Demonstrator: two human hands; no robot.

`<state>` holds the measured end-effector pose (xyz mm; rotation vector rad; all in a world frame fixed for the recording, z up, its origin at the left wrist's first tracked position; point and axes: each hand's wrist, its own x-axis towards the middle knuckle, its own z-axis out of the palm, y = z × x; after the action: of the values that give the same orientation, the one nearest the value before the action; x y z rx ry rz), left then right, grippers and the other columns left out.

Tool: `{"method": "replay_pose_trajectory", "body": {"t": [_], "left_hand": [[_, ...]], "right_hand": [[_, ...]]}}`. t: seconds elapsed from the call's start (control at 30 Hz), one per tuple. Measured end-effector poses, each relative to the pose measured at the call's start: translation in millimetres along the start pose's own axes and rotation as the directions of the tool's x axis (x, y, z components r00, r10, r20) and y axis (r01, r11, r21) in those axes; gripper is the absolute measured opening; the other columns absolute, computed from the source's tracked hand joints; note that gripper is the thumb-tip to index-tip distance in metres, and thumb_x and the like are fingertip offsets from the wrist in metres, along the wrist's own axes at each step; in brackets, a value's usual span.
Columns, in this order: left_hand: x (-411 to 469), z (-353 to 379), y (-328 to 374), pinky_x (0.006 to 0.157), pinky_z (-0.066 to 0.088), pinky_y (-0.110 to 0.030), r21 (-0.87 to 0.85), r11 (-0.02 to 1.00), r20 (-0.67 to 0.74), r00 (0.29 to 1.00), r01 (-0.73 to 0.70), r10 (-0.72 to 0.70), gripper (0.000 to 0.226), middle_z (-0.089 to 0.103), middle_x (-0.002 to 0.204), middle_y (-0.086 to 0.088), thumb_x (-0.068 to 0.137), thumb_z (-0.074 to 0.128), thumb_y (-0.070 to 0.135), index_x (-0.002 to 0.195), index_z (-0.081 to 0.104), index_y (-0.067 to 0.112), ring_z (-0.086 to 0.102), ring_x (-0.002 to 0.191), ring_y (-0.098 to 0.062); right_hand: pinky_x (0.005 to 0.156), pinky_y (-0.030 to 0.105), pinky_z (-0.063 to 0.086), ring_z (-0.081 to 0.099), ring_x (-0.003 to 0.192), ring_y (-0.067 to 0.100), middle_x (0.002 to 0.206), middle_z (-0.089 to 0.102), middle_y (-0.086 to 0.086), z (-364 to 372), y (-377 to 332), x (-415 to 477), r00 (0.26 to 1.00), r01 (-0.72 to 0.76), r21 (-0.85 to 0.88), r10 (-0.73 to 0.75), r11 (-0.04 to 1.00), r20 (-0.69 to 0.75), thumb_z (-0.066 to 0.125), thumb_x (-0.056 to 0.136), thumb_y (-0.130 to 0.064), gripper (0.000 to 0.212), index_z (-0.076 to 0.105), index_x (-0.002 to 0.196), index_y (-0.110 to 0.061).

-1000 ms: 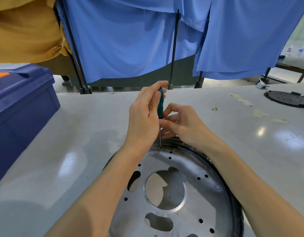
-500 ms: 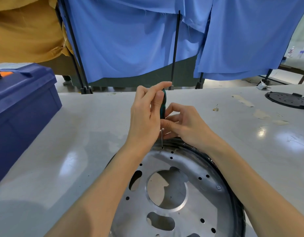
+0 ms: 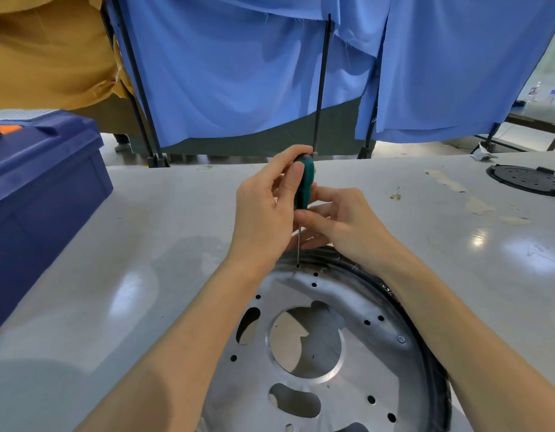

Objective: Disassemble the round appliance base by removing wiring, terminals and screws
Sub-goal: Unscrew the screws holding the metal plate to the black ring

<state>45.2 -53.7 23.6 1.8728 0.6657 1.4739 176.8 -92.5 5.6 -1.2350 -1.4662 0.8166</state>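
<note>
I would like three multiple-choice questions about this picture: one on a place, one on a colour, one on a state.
1. The screwdriver tip meets the round base at its: A. near edge B. far edge C. centre
2. The handle is: A. red B. yellow C. green
3. The left hand is: A. gripping the handle B. open flat C. an empty fist
Answers: B, the shaft ends at a screw by the far rim; C, the handle shows teal green; A, its fingers curl round the handle.

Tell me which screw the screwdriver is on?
The far-rim screw on the round silver metal plate, under the green-handled screwdriver tip; the right-side screw sits bare.
</note>
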Motion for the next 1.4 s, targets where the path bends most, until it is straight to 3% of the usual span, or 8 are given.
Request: {"method": "replay_pose_trajectory", "body": {"t": [0.2,0.43,0.63,0.73,0.83,1.03,1.2,1.4], "left_hand": [[2.0,2.9,-2.6,0.071,0.050,-0.017,0.048,0.999,-0.006,1.000,0.005,-0.005,0.031,0.054,0.095,-0.002,0.092,0.061,0.026,0.122,0.061,0.032,0.054,0.082,-0.003],[0.7,2.9,2.2,0.082,0.056,-0.034,-0.043,0.999,0.006,1.000,0.011,-0.011,0.024,0.067,0.103,-0.002,0.099,0.050,0.016,0.118,0.064,0.019,0.067,0.091,-0.013],[1.2,3.9,0.9,0.064,0.054,-0.028,0.005,1.000,-0.039,0.999,-0.005,0.005,0.025,0.049,0.085,0.008,0.088,0.067,0.026,0.113,0.067,0.028,0.053,0.075,-0.007],[0.4,3.5,1.7,0.076,0.056,-0.034,0.010,1.000,-0.050,0.999,-0.019,0.020,0.022,0.063,0.094,0.000,0.097,0.053,0.023,0.115,0.066,0.020,0.061,0.087,-0.010],[-0.4,2.1,1.1,0.082,0.057,-0.036,-0.040,0.999,-0.047,0.999,0.007,-0.009,0.022,0.070,0.101,-0.003,0.097,0.053,0.017,0.116,0.065,0.016,0.068,0.091,-0.013],[3.3,3.7,2.1,0.062,0.054,-0.028,0.005,1.000,-0.053,0.998,-0.024,0.025,0.028,0.051,0.087,0.001,0.090,0.065,0.024,0.117,0.066,0.027,0.052,0.076,-0.007],[0.5,3.6,2.1,0.080,0.056,-0.034,0.018,0.999,0.000,0.999,-0.035,0.035,0.023,0.066,0.100,-0.002,0.100,0.047,0.018,0.116,0.063,0.023,0.065,0.091,-0.012],[1.8,2.3,2.5,0.068,0.055,-0.024,0.002,1.000,-0.036,0.999,-0.023,0.023,0.028,0.056,0.092,0.003,0.089,0.066,0.023,0.116,0.065,0.028,0.058,0.079,-0.007]], "right_hand": [[0.072,0.040,0.062,0.074,0.073,0.026,0.080,0.076,0.008,3.0,1.7,-1.2,1.000,0.006,-0.054,-0.007,0.999,-0.026,0.063,0.093,-0.020,0.019,0.057,0.106,-0.007],[0.072,0.038,0.062,0.074,0.073,0.029,0.083,0.075,0.013,1.0,2.1,1.5,1.000,-0.019,0.029,0.019,0.999,-0.007,0.058,0.096,-0.008,0.015,0.061,0.110,-0.003],[0.070,0.042,0.062,0.074,0.071,0.030,0.081,0.075,0.012,2.7,2.0,0.4,0.999,0.028,-0.020,-0.029,0.999,-0.025,0.066,0.091,-0.017,0.031,0.053,0.111,0.003],[0.073,0.046,0.061,0.073,0.072,0.034,0.080,0.075,0.015,0.2,2.2,2.0,1.000,-0.009,0.040,0.010,0.999,-0.013,0.063,0.093,-0.009,0.016,0.055,0.099,0.004],[0.077,0.046,0.060,0.073,0.075,0.035,0.085,0.075,0.017,-0.2,1.9,0.9,1.000,-0.025,0.040,0.025,0.999,0.001,0.058,0.096,-0.007,0.010,0.059,0.104,0.000],[0.074,0.047,0.061,0.074,0.073,0.030,0.078,0.075,0.011,3.2,2.7,-0.6,1.000,0.023,-0.027,-0.023,0.999,-0.012,0.064,0.093,-0.019,0.023,0.052,0.103,-0.002],[0.074,0.044,0.061,0.074,0.072,0.031,0.079,0.075,0.012,-0.3,3.2,2.8,1.000,-0.012,0.021,0.012,1.000,-0.003,0.058,0.095,-0.007,0.010,0.058,0.103,-0.001],[0.073,0.044,0.061,0.074,0.073,0.028,0.082,0.076,0.008,3.3,2.9,-0.6,0.999,0.029,-0.028,-0.029,0.999,-0.018,0.065,0.093,-0.021,0.028,0.056,0.114,-0.006]]}}
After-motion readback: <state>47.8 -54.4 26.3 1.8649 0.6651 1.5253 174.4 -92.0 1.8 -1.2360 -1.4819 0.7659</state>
